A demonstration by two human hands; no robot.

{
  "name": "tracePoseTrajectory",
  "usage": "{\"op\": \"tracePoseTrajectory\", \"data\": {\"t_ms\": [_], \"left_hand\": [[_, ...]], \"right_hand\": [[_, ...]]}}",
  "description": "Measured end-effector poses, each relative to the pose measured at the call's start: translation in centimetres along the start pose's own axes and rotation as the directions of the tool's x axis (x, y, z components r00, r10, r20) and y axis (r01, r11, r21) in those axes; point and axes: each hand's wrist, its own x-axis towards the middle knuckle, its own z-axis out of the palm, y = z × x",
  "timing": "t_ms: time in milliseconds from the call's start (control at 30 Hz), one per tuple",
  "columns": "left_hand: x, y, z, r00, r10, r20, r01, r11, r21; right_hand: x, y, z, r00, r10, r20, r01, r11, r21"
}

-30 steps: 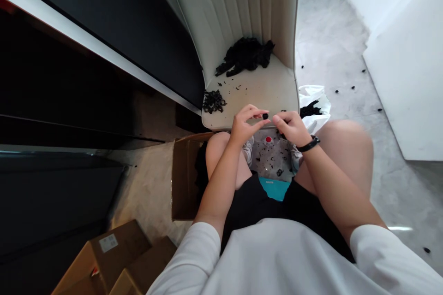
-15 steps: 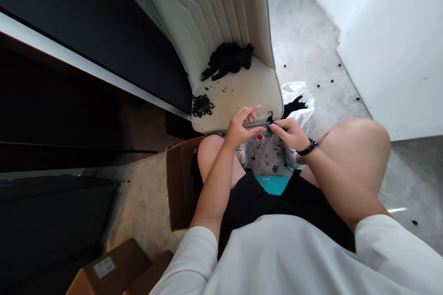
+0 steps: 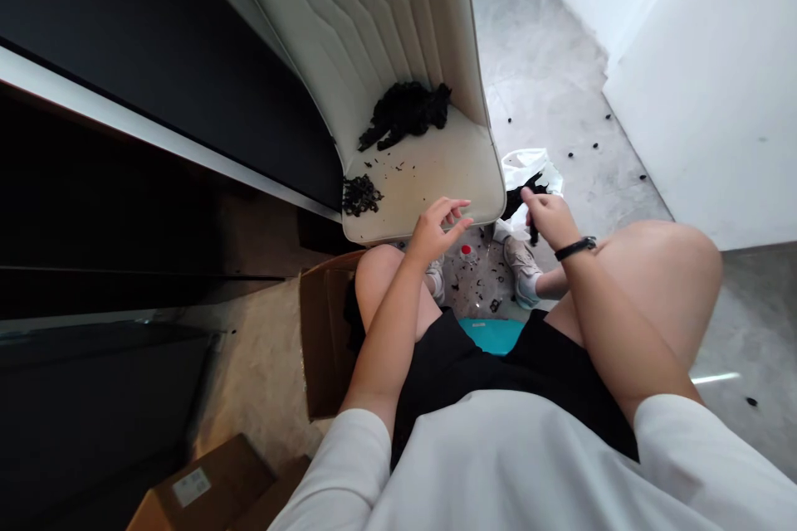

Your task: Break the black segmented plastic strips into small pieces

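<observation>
My left hand (image 3: 441,228) is open, fingers and thumb apart, just over the front edge of the pale padded chair (image 3: 436,174). Nothing shows between its fingers. To its right, my right hand (image 3: 551,217) is closed, with a small black scrap (image 3: 534,234) hanging below its fingers. That hand is beside a white plastic bag (image 3: 520,158), which has black stringy material inside. On the seat lies a large ragged black clump (image 3: 408,112) against the backrest. A smaller pile of black curly bits (image 3: 361,195) sits at the seat's left side, with crumbs between them.
An open cardboard box (image 3: 327,340) stands by my left knee, and a closed carton (image 3: 199,485) is at the lower left. Black scraps (image 3: 496,304) and a red-capped item (image 3: 466,250) are on the floor between my feet. A white wall (image 3: 703,99) rises at right.
My right hand has moved right, away from my left hand and the chair edge, to the white bag, with the black scrap in it. My left hand has shifted little.
</observation>
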Motion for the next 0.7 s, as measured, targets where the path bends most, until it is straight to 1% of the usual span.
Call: {"op": "tracePoseTrajectory", "data": {"t_ms": [67, 133, 200, 267, 300, 367, 433, 500, 567, 633, 700], "left_hand": [[0.0, 0.2, 0.3, 0.998, -0.012, 0.068, 0.013, 1.000, -0.012], [0.0, 0.3, 0.6, 0.984, -0.019, 0.179, 0.028, 0.999, -0.044], [-0.1, 0.4, 0.9, 0.954, -0.025, 0.300, 0.046, 0.997, -0.061], [-0.1, 0.5, 1.0, 0.926, -0.039, 0.376, 0.069, 0.995, -0.066], [0.0, 0.6, 1.0, 0.922, -0.055, 0.383, 0.090, 0.993, -0.075], [0.0, 0.7, 0.9, 0.931, -0.102, 0.351, 0.149, 0.982, -0.112], [0.0, 0.9, 0.5, 0.943, -0.162, 0.290, 0.209, 0.968, -0.140], [0.0, 1.1, 0.0, 0.950, -0.210, 0.231, 0.243, 0.962, -0.124], [-0.2, 1.3, -0.5, 0.957, -0.233, 0.174, 0.251, 0.964, -0.091], [-0.4, 1.4, -1.1, 0.963, -0.223, 0.151, 0.238, 0.968, -0.083], [-0.6, 1.4, -1.7, 0.964, -0.202, 0.173, 0.222, 0.969, -0.105]], "right_hand": [[-1.7, -1.7, 0.5, 0.987, -0.131, 0.094, 0.135, 0.990, -0.034], [-2.9, -3.3, 1.0, 0.959, -0.237, 0.155, 0.242, 0.970, -0.014], [-3.8, -4.6, 1.4, 0.935, -0.302, 0.185, 0.293, 0.953, 0.072], [-4.2, -5.8, 1.8, 0.916, -0.348, 0.202, 0.312, 0.931, 0.188], [-4.3, -6.3, 2.1, 0.909, -0.367, 0.199, 0.318, 0.918, 0.239], [-4.4, -7.4, 2.5, 0.902, -0.397, 0.169, 0.333, 0.889, 0.314], [-4.4, -8.5, 3.1, 0.906, -0.411, 0.101, 0.358, 0.871, 0.335], [-4.3, -9.3, 3.8, 0.911, -0.412, 0.029, 0.383, 0.868, 0.315], [-4.0, -9.7, 4.6, 0.913, -0.409, -0.019, 0.396, 0.871, 0.291], [-3.7, -9.9, 5.4, 0.918, -0.393, -0.054, 0.389, 0.868, 0.307], [-3.4, -9.8, 6.1, 0.926, -0.378, -0.003, 0.351, 0.858, 0.376]]}}
